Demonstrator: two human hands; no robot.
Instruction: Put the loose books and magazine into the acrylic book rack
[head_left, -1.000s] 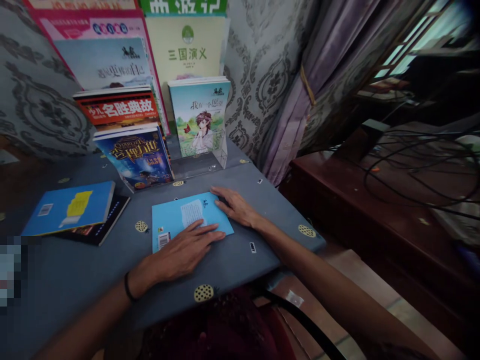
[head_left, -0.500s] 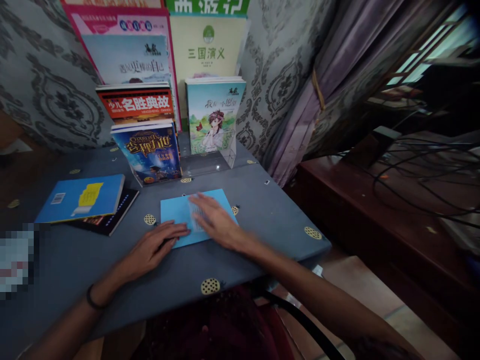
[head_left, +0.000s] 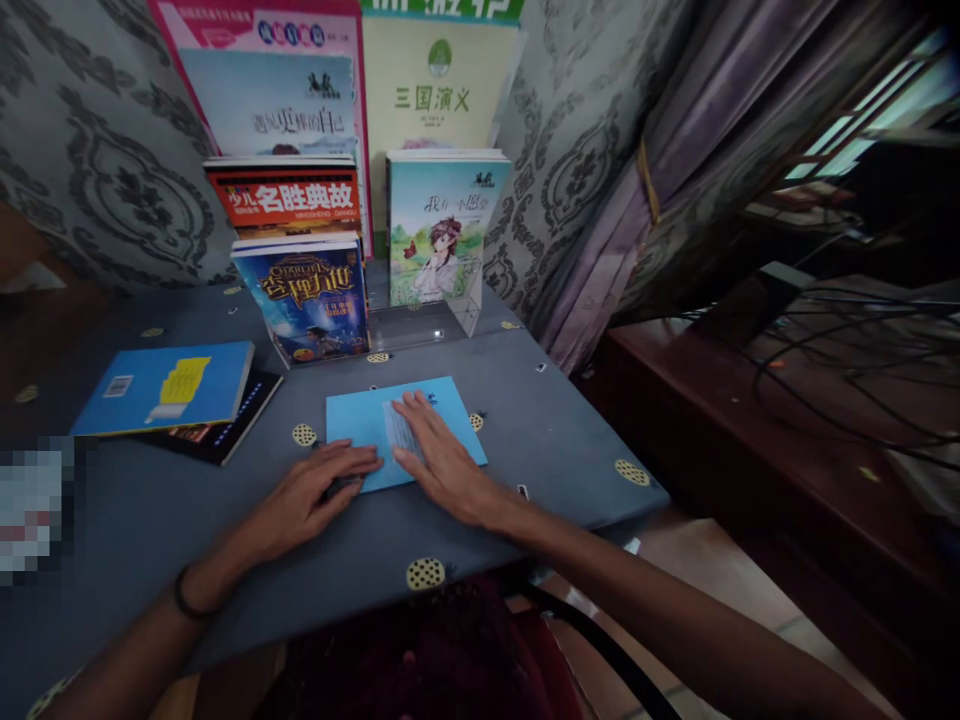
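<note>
— Where do we have our hands?

— Our right hand (head_left: 442, 462) lies flat on the light blue book (head_left: 360, 425), fingers spread and gripping nothing. That book rests face down on the table (head_left: 540, 440), just below the frame's centre.

— And the left hand (head_left: 311, 495)?

— Its fingers rest open at the book's lower left corner, pressing rather than holding.

— What else do we see?

— A blue book (head_left: 165, 385) sits at mid left, and upright books (head_left: 307, 300) stand above the centre.
</note>
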